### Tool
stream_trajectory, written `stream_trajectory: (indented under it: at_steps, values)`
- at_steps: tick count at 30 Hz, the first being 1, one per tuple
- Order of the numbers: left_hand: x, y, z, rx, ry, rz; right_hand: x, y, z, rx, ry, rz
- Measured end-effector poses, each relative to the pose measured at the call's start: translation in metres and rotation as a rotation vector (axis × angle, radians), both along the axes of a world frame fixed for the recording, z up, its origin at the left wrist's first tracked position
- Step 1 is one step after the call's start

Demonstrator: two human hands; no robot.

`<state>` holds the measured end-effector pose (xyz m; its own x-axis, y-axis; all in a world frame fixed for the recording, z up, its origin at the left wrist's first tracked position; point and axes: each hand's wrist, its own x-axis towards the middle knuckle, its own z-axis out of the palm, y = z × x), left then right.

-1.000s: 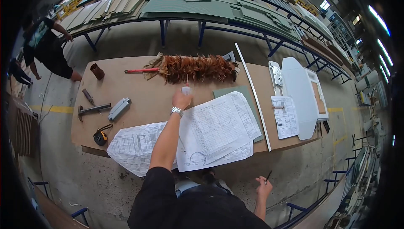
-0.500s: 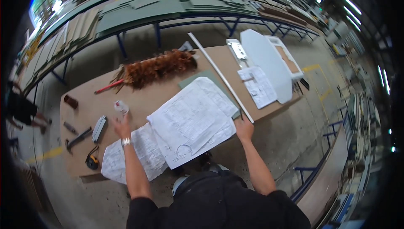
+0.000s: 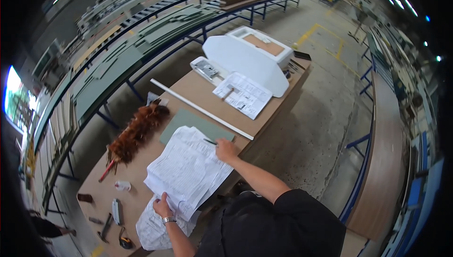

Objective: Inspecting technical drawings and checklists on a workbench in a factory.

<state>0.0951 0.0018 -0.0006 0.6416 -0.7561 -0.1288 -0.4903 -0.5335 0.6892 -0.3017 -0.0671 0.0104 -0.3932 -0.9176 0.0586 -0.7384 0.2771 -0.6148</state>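
Note:
Printed and handwritten white paper sheets (image 3: 181,162) lie stacked on the workbench, partly over a flat grey-green board (image 3: 188,124). At their lower left edge, my left hand (image 3: 163,206) pinches the paper; a silver watch is on that wrist. My right hand (image 3: 227,151) is closed around a thin dark pen (image 3: 210,141) above the right side of the sheets. More crumpled paper (image 3: 153,231) lies under and beside my left forearm. A small clear plastic container (image 3: 123,185) lies on the bench beyond my left hand.
A long white strip (image 3: 203,109) crosses the bench (image 3: 186,87). Beyond it are a printed sheet (image 3: 243,94), a white panel (image 3: 245,58) and a white case (image 3: 278,58). A feather duster (image 3: 137,134), hammer (image 3: 104,228), tape measure (image 3: 125,242) and grey box-shaped tool (image 3: 116,211) lie leftward.
The view has swung to the right. My left hand has left the small clear container and come to the paper's edge. My right hand, with the pen, is now over the sheets' right side.

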Motion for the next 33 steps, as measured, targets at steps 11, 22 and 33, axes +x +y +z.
stream_trajectory:
  at_steps: [11, 22, 33]
  values:
    - [-0.026, -0.062, 0.163, -0.21, 0.574, -0.326, -0.012, 0.044, 0.021, 0.057, -0.267, -0.095]
    - [-0.131, 0.001, 0.096, -0.129, 0.233, -0.431, -0.026, 0.029, 0.009, 0.367, -1.136, 0.018]
    - [-0.046, 0.094, -0.03, 0.055, -0.14, 0.407, 0.025, 0.017, -0.014, 0.172, -0.779, 0.401]
